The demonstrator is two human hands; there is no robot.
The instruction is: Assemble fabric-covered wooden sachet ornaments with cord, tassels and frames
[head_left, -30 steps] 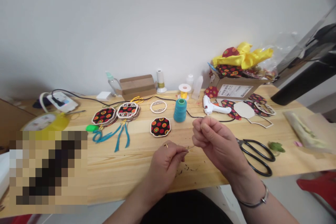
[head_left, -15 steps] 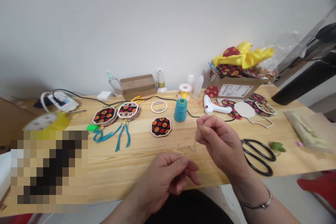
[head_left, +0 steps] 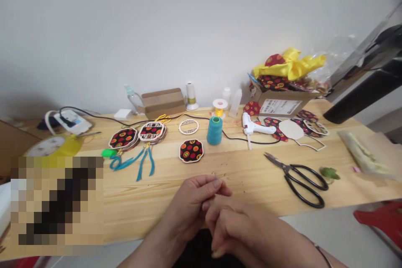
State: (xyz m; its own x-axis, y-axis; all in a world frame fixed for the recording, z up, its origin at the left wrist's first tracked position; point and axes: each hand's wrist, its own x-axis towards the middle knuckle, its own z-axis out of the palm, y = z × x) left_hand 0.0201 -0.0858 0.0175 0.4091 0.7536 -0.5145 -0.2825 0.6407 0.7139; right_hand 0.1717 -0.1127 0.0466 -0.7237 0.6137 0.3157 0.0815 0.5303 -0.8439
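My left hand (head_left: 199,201) is closed near the table's front edge, thumb pressed toward the fingers; what it holds is too small or hidden to name. Against it, lower and to the right, is my right hand (head_left: 230,222), its fingers curled and pinched, with nothing clearly visible between them. Beyond the hands lies a patterned fabric piece with a pale frame (head_left: 191,151). A teal thread cone (head_left: 215,130) stands behind and to its right. Black-handled scissors (head_left: 295,180) lie slightly open to the right of my hands.
A white glue gun (head_left: 257,126) rests behind the scissors. Stacked framed pieces (head_left: 152,132) with teal tassels are at the left. A cardboard box (head_left: 281,102) of fabric stands at the back right. A green leaf-like item (head_left: 329,172) lies beside the scissors.
My right hand has moved down and left from above the table to my left hand, uncovering the scissors' blades. My left hand has drawn its fingers together. The view has shifted slightly.
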